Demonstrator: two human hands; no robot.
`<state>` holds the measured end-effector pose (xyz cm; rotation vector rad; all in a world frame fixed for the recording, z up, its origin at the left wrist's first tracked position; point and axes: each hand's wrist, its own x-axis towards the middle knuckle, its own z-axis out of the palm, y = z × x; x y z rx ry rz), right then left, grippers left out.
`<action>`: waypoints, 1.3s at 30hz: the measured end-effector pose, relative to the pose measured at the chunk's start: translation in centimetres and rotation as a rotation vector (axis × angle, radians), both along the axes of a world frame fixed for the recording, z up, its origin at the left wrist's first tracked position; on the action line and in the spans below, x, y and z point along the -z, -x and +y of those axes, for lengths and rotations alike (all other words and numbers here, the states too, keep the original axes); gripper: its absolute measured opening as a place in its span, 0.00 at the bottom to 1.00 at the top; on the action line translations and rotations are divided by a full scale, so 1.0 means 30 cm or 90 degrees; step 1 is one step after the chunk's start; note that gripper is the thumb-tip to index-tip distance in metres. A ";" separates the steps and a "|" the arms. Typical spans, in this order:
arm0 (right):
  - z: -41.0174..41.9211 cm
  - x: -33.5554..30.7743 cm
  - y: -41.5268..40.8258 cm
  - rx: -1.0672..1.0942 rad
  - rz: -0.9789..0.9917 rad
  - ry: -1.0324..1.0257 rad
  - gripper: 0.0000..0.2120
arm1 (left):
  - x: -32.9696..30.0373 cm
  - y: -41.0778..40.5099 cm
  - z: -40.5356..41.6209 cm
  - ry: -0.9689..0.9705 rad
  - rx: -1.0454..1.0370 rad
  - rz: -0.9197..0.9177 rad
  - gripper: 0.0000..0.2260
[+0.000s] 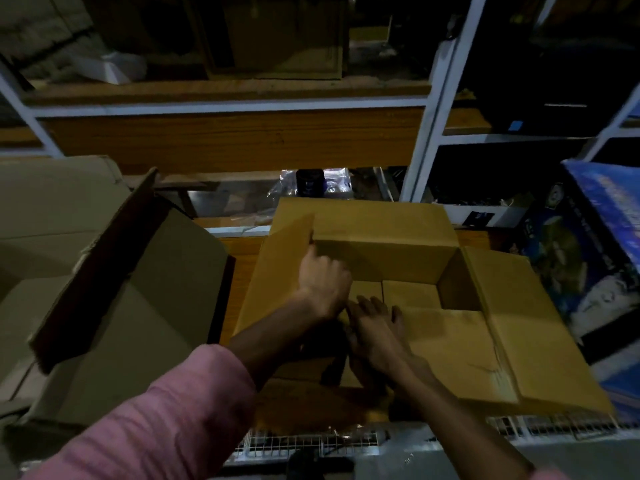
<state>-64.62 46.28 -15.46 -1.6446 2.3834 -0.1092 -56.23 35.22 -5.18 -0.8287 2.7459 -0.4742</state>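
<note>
Light dim, detail limited.

Cardboard box (512, 306) stands open-topped on the wooden bench (242, 268), in front of the person and slightly to their right. Left, far and right flaps are splayed outward. The near flap (450, 337) is folded inward and covers the near part of the opening. Beyond its edge the box floor shows as two panels meeting at a seam.

Left hand (323, 282): reached into the box at its far left corner, back of hand up, fingers curled forward where the left flap meets the far wall. One finger touches that corner edge. The rest are hidden behind the knuckles, so I cannot tell whether they grasp the cardboard or only press on it. Pink sleeve (166, 420) is pushed up the forearm.

Right hand (377, 330): lies just beside the left wrist, on the left end of the near flap. Fingers (367, 306) straight and released, pointing to the far side, palm down on the cardboard, holding nothing. The two forearms cross close together over the near edge of the box.

Surroundings:
- A larger grey-brown carton (138, 306) stands to the left, close beside the box, one flap raised.
- A blue printed box (588, 258) stands to the right, tilted.
- A white-framed shelf rack (436, 98) stands behind, with a wooden board across it.
- A clear plastic bag (311, 183) with something dark inside lies just beyond the far flap.
- A white wire grid (311, 441) is below the near edge.
</note>
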 end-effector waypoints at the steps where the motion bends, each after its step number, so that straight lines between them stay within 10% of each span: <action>1: 0.013 0.005 -0.006 0.000 0.010 -0.013 0.27 | -0.021 -0.014 0.016 0.037 -0.018 -0.019 0.11; 6: 0.065 0.008 -0.030 0.033 -0.012 -0.011 0.28 | -0.021 -0.134 0.057 0.041 -0.121 -0.081 0.11; 19: 0.152 0.036 -0.125 0.056 0.064 0.082 0.30 | 0.276 -0.470 -0.026 -0.257 -0.280 0.251 0.22; 39: -0.102 -0.122 0.069 0.059 -0.020 0.071 0.21 | 0.307 -0.413 -0.026 -0.232 -0.309 0.272 0.34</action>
